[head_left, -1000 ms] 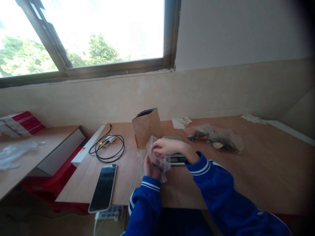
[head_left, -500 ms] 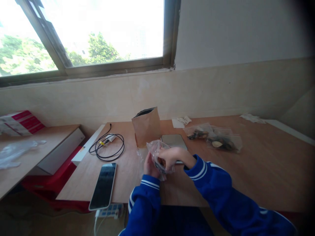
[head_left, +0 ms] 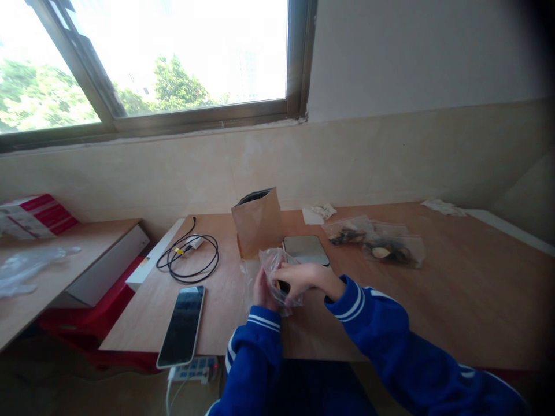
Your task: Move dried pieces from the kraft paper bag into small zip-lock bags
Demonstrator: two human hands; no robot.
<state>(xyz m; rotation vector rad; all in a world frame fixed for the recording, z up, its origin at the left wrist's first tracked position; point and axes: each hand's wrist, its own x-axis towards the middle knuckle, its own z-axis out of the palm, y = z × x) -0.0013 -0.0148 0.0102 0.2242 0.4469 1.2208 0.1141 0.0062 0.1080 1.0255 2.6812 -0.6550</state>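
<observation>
Nearest, both hands gripped one small clear bag (head_left: 277, 277) just above the bench (head_left: 455, 300): the left hand (head_left: 261, 290) clasped its left side, the right hand (head_left: 303, 277) pinched across its top. Beyond lay a scale (head_left: 306, 249), then a brown paper bag (head_left: 256, 222).

- Strong daylight enters through the window (head_left: 173, 58), which is overexposed to almost pure white.
- The wooden table (head_left: 433, 300) receives soft, even light with only faint shadows.
- The phone (head_left: 182, 326) screen carries a weak reflection.
- The right corners fall into dark vignette.
- Straight lines bend near the edges, and the whole picture is slightly soft.
</observation>
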